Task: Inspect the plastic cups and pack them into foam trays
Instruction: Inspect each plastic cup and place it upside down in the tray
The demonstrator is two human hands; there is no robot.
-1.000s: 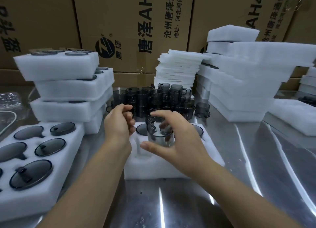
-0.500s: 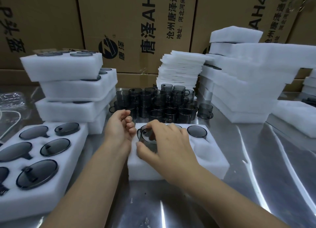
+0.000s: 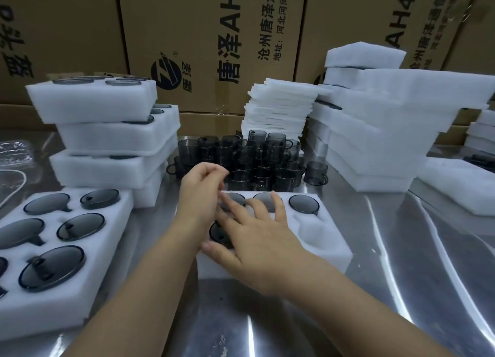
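A white foam tray (image 3: pixel 329 252) lies in front of me on the steel table. Dark smoky cups sit in its back row; one (image 3: pixel 304 204) at the right is fully visible. My right hand (image 3: pixel 257 238) lies flat over the tray with spread fingers, partly covering a cup (image 3: pixel 218 233) set in the front-left pocket. My left hand (image 3: pixel 201 193) hovers at the tray's back-left corner, fingers loosely bent and blurred, holding nothing. Behind the tray stands a cluster of loose smoky handled cups (image 3: pixel 249 158). The tray's front-right pocket (image 3: pixel 313 229) holds nothing.
A foam tray (image 3: pixel 112 249) with dark cups and lids lies at the left. Packed trays are stacked at back left (image 3: pixel 107 131). Tall foam stacks (image 3: pixel 375 131) rise at the right, thin foam sheets (image 3: pixel 278 110) behind the cups. Cardboard boxes (image 3: pixel 214 35) wall the back.
My right hand pushed the cup down into the front-left pocket, let go and spread flat over it. My left hand uncurled and moved slightly right toward the loose cups.
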